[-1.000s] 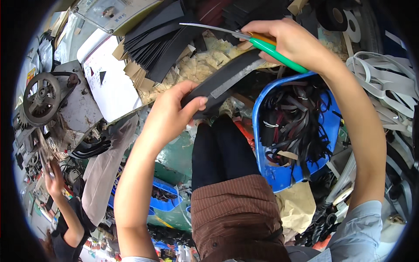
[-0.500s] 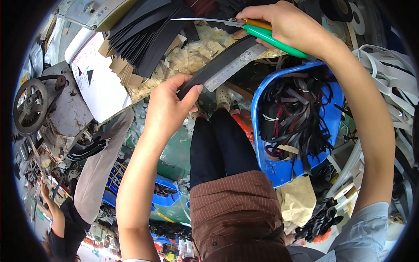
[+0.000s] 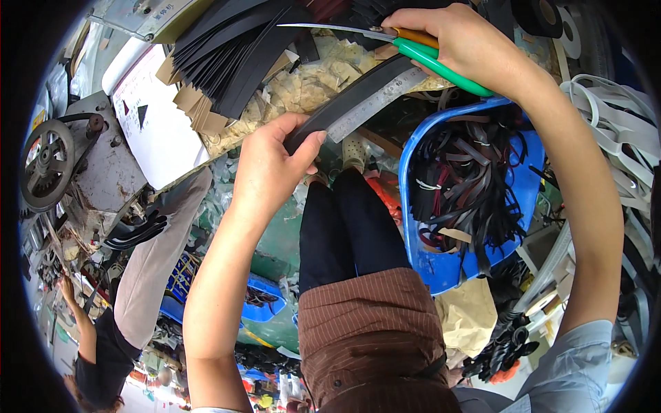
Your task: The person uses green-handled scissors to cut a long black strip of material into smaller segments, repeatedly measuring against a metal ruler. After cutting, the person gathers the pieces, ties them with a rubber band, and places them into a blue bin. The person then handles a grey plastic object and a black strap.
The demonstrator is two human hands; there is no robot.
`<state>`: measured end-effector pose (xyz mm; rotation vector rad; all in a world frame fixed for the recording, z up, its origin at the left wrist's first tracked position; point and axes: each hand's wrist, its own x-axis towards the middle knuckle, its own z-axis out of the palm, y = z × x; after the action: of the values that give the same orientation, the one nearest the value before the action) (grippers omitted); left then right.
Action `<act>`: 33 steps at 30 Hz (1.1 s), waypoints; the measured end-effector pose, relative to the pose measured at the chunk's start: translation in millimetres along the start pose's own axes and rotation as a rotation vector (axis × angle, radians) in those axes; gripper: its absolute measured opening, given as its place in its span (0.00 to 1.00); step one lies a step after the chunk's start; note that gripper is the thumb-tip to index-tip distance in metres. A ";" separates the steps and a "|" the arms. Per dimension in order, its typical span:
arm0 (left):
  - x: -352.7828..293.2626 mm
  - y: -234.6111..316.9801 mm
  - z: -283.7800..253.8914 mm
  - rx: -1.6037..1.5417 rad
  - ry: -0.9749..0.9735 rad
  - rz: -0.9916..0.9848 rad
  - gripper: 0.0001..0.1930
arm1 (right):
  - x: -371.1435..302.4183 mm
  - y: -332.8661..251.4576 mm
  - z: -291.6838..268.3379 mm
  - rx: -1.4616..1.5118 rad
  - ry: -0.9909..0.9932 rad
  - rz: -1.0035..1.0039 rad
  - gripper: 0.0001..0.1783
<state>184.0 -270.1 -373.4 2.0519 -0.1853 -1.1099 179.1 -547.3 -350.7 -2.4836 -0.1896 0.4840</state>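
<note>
My left hand (image 3: 272,165) pinches the near end of a black strip (image 3: 344,98) between thumb and fingers. Along the strip's lower edge runs a steel ruler (image 3: 377,103), its near end by my left thumb. Scissors (image 3: 441,67) with one green and one orange handle are in my right hand (image 3: 475,51), at the far end of strip and ruler. Their blades point left, above the strip. Whether my right fingers also grip the strip or ruler is hidden. A fanned stack of black strips (image 3: 241,48) lies to the left on the worktable.
An open notebook (image 3: 157,120) lies at the left, beside a machine wheel (image 3: 47,165). Below my right arm stands a blue bin (image 3: 405,199) full of dark strips. White bands (image 3: 606,124) hang at the right. Another person (image 3: 103,351) is at the lower left.
Both hands, with the strip, ruler and scissors, have shifted slightly right in the picture. Both grips look the same.
</note>
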 end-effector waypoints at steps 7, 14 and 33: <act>0.4 -8.1 2.7 0.079 0.075 0.075 0.11 | -8.2 5.9 14.5 -0.065 0.153 -0.110 0.17; 2.9 -15.5 7.8 0.120 0.126 0.147 0.10 | -11.3 1.6 14.8 -0.048 0.144 -0.050 0.17; -9.3 23.2 -56.7 -0.608 -0.331 -0.317 0.07 | -69.8 -115.9 77.2 0.915 -0.267 0.354 0.30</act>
<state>226.7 -249.6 -333.4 1.3760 0.2967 -1.4804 82.2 -429.0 -320.8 -1.5458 0.3151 0.8251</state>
